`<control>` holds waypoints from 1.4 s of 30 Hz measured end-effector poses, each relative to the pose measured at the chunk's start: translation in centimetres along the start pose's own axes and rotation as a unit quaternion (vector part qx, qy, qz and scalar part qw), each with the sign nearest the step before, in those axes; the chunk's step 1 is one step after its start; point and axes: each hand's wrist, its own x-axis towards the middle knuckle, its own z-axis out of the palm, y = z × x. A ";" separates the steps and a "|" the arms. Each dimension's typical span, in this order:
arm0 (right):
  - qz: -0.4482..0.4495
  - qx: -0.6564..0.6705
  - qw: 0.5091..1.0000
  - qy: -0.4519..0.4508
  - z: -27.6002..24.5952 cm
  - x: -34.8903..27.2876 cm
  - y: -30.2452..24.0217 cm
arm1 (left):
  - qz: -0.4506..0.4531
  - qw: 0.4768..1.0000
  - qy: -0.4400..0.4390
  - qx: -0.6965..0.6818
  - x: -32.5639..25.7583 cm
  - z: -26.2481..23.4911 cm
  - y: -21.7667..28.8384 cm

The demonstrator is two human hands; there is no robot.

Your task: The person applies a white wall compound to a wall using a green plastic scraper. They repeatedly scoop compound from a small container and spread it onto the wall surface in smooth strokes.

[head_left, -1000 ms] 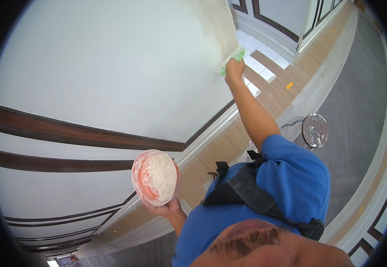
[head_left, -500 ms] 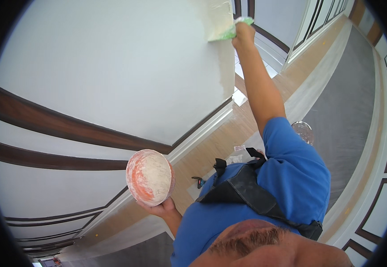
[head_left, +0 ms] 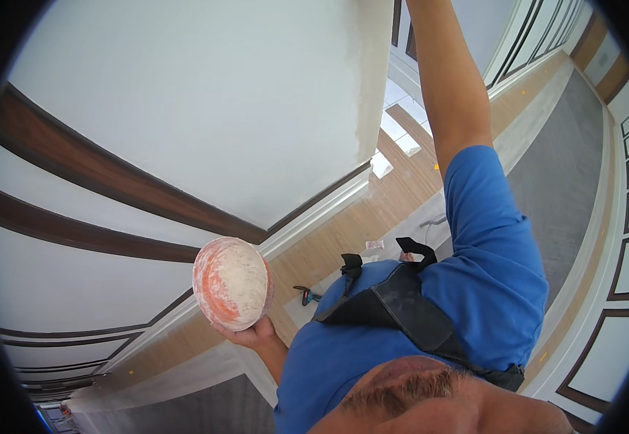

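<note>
A round orange-red bowl (head_left: 212, 289), smeared with white, holds a mass of off-white putty (head_left: 248, 286). My left hand (head_left: 251, 335) is closed under and around its lower side, keeping it up beside the wall with its opening toward me. Upward and to the right stretches my right arm (head_left: 456, 87); the hand itself lies beyond the top of the view, so neither its fingers nor anything in them shows. Along the right edge of the white wall panel (head_left: 184, 108) runs a beige, uneven strip of putty (head_left: 367, 87), near that arm.
Dark wood trim (head_left: 112, 181) and a white baseboard (head_left: 314, 217) border the wall. A doorway with white floor tiles (head_left: 395, 90) opens past its edge. On the floor lie a blue and black tool (head_left: 306, 295) and grey covering (head_left: 553, 159).
My right arm has reached higher, carrying its hand and the green and white tool out of view. The bowl in my left hand has shifted slightly left in the picture.
</note>
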 end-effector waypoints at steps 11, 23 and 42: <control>-0.036 0.174 0.969 -0.172 -2.8 -6.4 -7.4 | 0.066 0.995 0.011 0.071 -1.3 2.8 0.3; 0.252 0.175 0.947 0.092 -30.1 -26.0 1.8 | 0.020 0.997 -0.040 0.060 -1.4 2.8 0.4; 0.280 0.102 0.953 0.048 -32.7 -28.7 -2.5 | -0.120 0.993 0.015 0.014 -2.8 7.9 1.9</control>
